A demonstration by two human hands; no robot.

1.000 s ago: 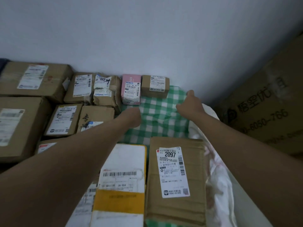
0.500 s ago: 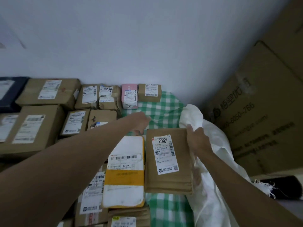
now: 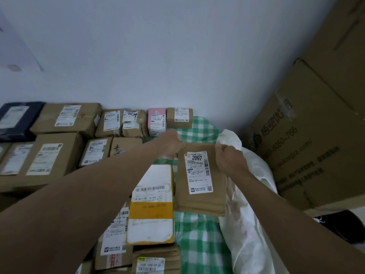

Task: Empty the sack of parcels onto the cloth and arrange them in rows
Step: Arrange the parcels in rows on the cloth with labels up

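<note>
Head view: both hands, earlier out on green-checked cloth (image 3: 199,232), now back at flat brown paper parcel labelled 2097 (image 3: 199,180). Left hand (image 3: 170,144) fingers clasp far-left corner; right hand (image 3: 230,160) grips right edge, beside white sack (image 3: 250,194). Likely placing parcel into row.

A plain white wall (image 3: 158,56) rises behind the floor. Large brown cardboard cartons (image 3: 308,139) printed with dark characters and numbers lean stacked at right, with a dark object (image 3: 343,224), too dim to identify, lying at their foot
</note>
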